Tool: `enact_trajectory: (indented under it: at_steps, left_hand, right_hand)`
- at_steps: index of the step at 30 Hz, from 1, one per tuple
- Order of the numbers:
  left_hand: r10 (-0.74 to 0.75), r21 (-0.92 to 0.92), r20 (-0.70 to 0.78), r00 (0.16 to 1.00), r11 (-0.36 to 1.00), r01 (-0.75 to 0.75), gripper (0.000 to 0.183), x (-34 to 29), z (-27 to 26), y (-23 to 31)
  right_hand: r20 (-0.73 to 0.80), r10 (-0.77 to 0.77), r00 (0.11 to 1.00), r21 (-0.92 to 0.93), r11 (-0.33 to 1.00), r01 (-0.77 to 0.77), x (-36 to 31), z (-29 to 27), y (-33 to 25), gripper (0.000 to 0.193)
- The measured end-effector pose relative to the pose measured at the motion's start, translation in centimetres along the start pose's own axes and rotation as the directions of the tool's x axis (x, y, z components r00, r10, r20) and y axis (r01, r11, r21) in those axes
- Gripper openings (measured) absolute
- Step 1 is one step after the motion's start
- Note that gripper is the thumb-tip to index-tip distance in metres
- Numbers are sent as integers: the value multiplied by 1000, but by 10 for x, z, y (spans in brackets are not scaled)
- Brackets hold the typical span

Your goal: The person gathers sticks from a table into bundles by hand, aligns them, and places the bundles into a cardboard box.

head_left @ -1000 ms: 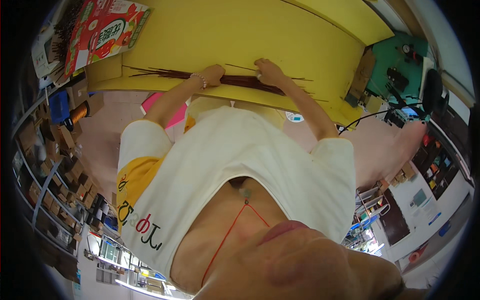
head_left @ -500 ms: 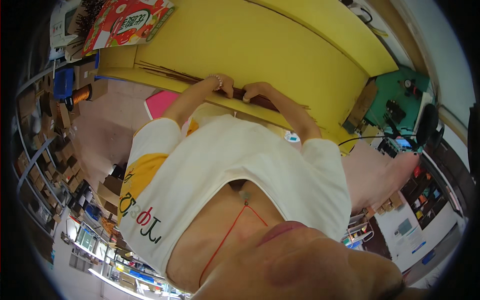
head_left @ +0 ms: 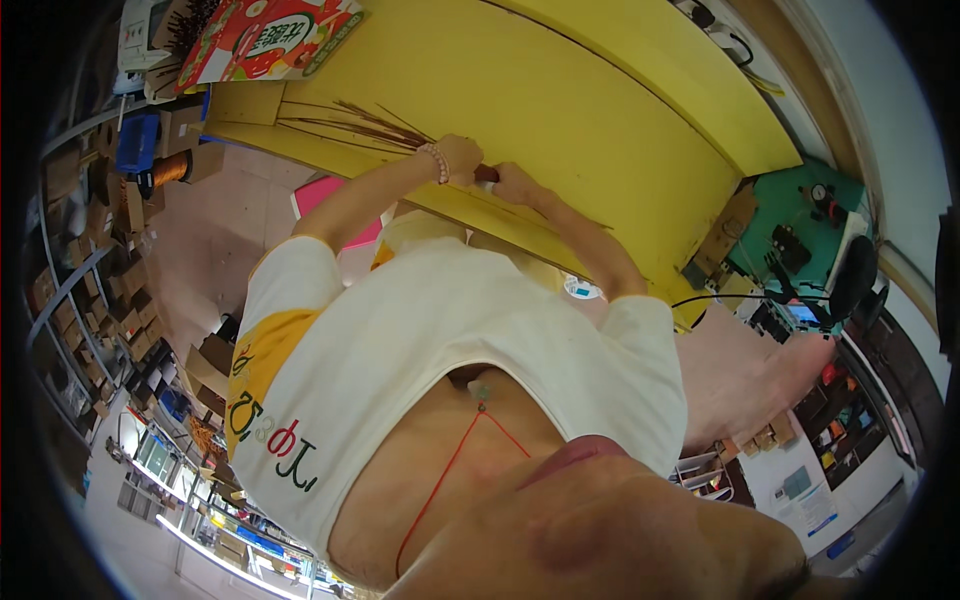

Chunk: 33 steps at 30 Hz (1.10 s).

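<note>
A bundle of thin reddish-brown wires runs across the near side of the yellow worktop, its loose ends fanned out to the left. My left hand, with a beaded bracelet at the wrist, is closed around the bundle. Just to its right, my right hand also grips the wires. A short dark red stretch of them shows in the gap between the hands, with something small and whitish beside it that I cannot make out. Past the right hand, my forearm hides most of the bundle.
The yellow worktop has a raised rim along its near edge. At the far left stands a red printed box. On the right, a green mat carries a gauge and small equipment. A blue bin and cardboard boxes lie left.
Both hands have shifted slightly away from the near edge. The left wire ends have spread wider and higher, and less of the bundle shows by the right hand.
</note>
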<state>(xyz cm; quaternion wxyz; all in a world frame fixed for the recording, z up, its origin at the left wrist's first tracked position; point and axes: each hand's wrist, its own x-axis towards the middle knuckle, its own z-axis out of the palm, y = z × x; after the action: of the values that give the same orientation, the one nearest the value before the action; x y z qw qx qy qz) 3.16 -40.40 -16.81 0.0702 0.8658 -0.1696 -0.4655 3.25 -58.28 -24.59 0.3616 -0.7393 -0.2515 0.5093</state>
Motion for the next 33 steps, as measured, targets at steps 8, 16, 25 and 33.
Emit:
enact_trajectory:
  at_steps: [8, 16, 25, 33]
  left_hand:
    - [-443, -446, -874, 197, 574, -686, 33, -107, -74, 77]
    - [-436, -652, -719, 542, 152, -743, 42, -47, -153, 92]
    - [-252, -429, -902, 351, 416, -802, 22, -60, -263, 85]
    - [-221, -532, -846, 486, 419, -736, 26, -26, -203, 72]
  right_hand:
    - [-174, -173, 969, 55, 981, 185, -53, -55, 7, 27]
    - [-373, -104, 922, 134, 977, 164, -76, -142, -98, 14]
    - [-532, -199, 823, 662, 507, 551, -44, -181, -159, 14]
    - [-620, -113, 777, 667, 446, 597, -33, -132, -124, 33]
